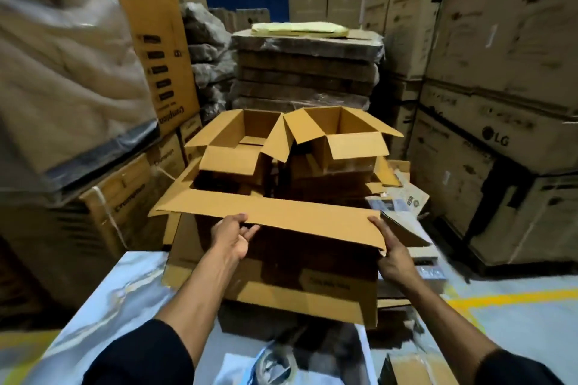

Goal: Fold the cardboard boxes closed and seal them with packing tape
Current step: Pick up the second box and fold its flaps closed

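I have the large cardboard box right in front of me, its near lower corner over the pale bench, top open. Its long near flap lies out toward me, roughly level. My left hand grips that flap left of its middle, thumb on top at the edge and fingers curled up beneath it. My right hand holds the flap's right corner, thumb along the top edge; the rest of its fingers lie behind the cardboard, so I cannot tell how they sit.

Just behind this box, two smaller open boxes stand side by side, the left one and the right one, flaps splayed outward and touching between them. Behind them rises a wrapped stack of flat cardboard. Tall printed cartons wall the right side, and more cartons the left. A yellow line marks the floor at right.
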{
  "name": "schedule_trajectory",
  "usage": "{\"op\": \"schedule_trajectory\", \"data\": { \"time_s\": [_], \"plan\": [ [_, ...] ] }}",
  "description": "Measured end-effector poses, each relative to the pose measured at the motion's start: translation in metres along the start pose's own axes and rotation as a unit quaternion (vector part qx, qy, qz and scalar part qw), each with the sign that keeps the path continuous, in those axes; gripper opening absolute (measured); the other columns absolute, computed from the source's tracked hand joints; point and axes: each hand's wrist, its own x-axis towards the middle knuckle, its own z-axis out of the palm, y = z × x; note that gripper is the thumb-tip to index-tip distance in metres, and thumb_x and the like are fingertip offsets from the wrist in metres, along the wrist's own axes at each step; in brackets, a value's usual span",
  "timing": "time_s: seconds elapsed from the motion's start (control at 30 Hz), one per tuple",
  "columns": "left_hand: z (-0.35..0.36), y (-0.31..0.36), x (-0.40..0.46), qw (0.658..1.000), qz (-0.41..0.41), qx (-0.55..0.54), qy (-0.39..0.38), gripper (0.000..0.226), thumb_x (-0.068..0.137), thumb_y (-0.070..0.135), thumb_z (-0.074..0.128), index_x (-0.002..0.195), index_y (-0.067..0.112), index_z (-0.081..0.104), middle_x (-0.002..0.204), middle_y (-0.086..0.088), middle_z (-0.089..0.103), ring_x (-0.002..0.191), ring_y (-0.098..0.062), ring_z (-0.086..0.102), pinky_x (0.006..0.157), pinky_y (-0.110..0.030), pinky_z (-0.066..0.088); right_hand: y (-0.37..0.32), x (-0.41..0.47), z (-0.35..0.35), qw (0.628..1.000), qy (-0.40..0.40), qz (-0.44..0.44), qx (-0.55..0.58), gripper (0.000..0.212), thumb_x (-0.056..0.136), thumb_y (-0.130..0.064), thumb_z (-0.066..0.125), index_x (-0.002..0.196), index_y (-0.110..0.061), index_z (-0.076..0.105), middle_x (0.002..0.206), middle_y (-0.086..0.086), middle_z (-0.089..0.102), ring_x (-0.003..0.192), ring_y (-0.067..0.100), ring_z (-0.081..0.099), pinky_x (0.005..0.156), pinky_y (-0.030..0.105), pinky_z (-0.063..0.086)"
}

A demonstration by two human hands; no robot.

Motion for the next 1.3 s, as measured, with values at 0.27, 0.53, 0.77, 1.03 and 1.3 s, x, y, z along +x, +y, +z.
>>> {"op": "schedule_trajectory", "data": {
  "time_s": [0.27,0.53,0.77,1.03,1.3],
  "plan": [
    [-0.114,0.042,-0.015,0.995,0.056,-0.023,0.077,0.023,0.097,-0.009,0.06,0.105,0.013,0.06,0.121,-0.013,0.064,0.128,-0.035,0.055,0.085,-0.043,0.055,-0.053,0.004,0.084,0.996,-0.053,-0.069,0.022,0.083,0.076,0.002,0.084,0.144,-0.026,0.045,0.144,-0.003,0.046,0.129,0.023,0.052,0.096,0.021,0.048],
    [-0.185,0.042,-0.017,0.983,0.065,-0.025,0.168,0.026,0.099,-0.012,0.057,0.12,0.004,0.055,0.124,-0.019,0.063,0.112,-0.034,0.062,0.09,-0.045,0.053,-0.076,0.038,0.151,0.973,-0.194,-0.086,-0.09,0.088,0.086,0.005,0.07,0.155,-0.038,0.038,0.164,0.01,0.035,0.148,0.035,0.037,0.111,0.04,0.04],
    [-0.251,0.032,-0.001,0.959,0.053,0.01,0.28,0.037,0.093,-0.004,0.071,0.127,0.0,0.055,0.132,-0.021,0.064,0.125,-0.039,0.061,0.092,-0.047,0.056,-0.074,0.043,0.194,0.941,-0.239,-0.11,-0.212,0.078,0.099,-0.004,0.053,0.148,-0.061,0.034,0.159,0.007,0.045,0.123,0.031,0.062,0.084,0.039,0.058],
    [-0.257,0.101,0.004,0.715,0.277,0.521,0.376,0.105,0.076,0.037,0.09,0.159,0.032,0.027,0.167,-0.015,0.013,0.15,-0.038,0.017,0.117,-0.061,0.029,-0.148,0.05,0.166,0.873,-0.3,-0.043,-0.382,0.077,0.1,-0.003,0.047,0.155,-0.054,0.028,0.127,0.002,0.064,0.065,0.004,0.049,0.044,0.019,0.036],
    [-0.243,0.135,0.076,0.64,0.219,0.734,-0.059,0.046,0.099,0.057,0.062,0.14,0.036,0.061,0.152,0.006,0.055,0.145,-0.018,0.045,0.119,-0.051,0.038,-0.209,0.063,0.305,0.906,-0.281,-0.126,-0.29,0.052,0.105,-0.035,0.055,0.154,-0.041,0.04,0.155,-0.004,0.047,0.14,0.019,0.046,0.112,0.039,0.044]
  ]
}}
